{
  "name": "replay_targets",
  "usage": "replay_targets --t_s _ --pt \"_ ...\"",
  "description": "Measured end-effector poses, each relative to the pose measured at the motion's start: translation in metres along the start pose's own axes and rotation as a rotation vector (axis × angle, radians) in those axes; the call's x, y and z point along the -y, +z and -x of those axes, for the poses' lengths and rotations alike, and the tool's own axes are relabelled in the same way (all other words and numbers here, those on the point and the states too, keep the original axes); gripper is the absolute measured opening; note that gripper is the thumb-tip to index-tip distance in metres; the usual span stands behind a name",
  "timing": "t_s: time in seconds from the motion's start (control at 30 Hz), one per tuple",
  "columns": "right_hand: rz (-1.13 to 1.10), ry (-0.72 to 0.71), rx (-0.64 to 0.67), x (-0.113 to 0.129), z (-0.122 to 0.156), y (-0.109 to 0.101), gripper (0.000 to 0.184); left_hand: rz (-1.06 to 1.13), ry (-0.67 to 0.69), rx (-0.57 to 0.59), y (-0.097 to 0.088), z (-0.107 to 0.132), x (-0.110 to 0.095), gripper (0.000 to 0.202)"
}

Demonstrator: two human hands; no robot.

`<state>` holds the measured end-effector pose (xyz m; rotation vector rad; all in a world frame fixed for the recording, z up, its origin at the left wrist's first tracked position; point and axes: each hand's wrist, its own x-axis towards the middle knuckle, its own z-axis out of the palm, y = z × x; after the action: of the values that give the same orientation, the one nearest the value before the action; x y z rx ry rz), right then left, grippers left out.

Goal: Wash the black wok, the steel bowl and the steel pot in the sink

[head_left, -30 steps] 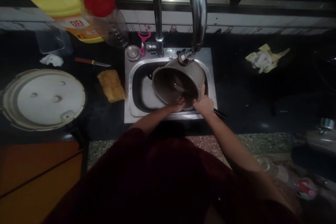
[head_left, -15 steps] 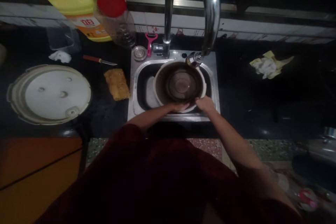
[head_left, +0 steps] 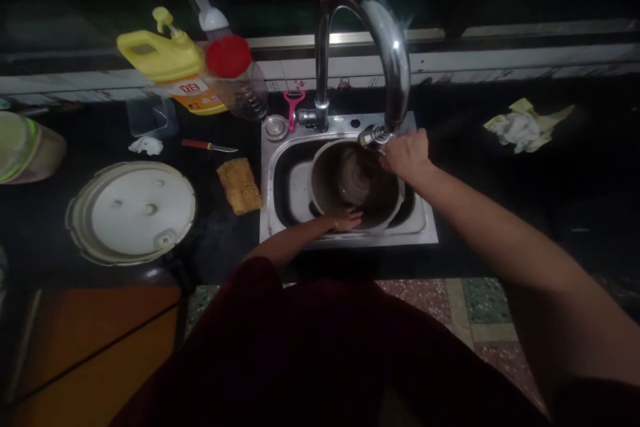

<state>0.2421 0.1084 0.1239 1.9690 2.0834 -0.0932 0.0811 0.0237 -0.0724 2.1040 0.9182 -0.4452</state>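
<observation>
A round metal pot (head_left: 320, 181) stands upright in the small steel sink (head_left: 280, 180), dark inside. My left hand (head_left: 346, 221) rests on the pot's near rim with its fingers curled over it. My right hand (head_left: 406, 152) is up at the far right of the pot, fingers closed around the spout end of the tall chrome tap (head_left: 376, 33). Whether water runs is hard to make out.
On the black counter left of the sink lie a yellow sponge (head_left: 239, 185), a small knife (head_left: 207, 145), a large round lid (head_left: 133, 211), a yellow detergent jug (head_left: 167, 63) and a red-capped jar (head_left: 235, 77). A crumpled cloth (head_left: 525, 125) lies to the right.
The pot went from tilted to upright in the sink. My right hand let go of its rim and rose to the tap's spout. My left hand stays on the near rim.
</observation>
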Motion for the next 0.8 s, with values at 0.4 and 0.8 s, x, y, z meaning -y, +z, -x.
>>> replay_targets --t_s 0.4,0.8 --pt "-0.49 0.353 -0.006 0.018 0.067 0.094 0.07 0.166 0.085 0.078 0.002 -0.002 -0.021 0.06" --pt "-0.34 0.302 -0.078 -0.012 0.016 0.033 0.064 -0.333 0.028 -0.281 -0.1 0.007 0.057 0.045"
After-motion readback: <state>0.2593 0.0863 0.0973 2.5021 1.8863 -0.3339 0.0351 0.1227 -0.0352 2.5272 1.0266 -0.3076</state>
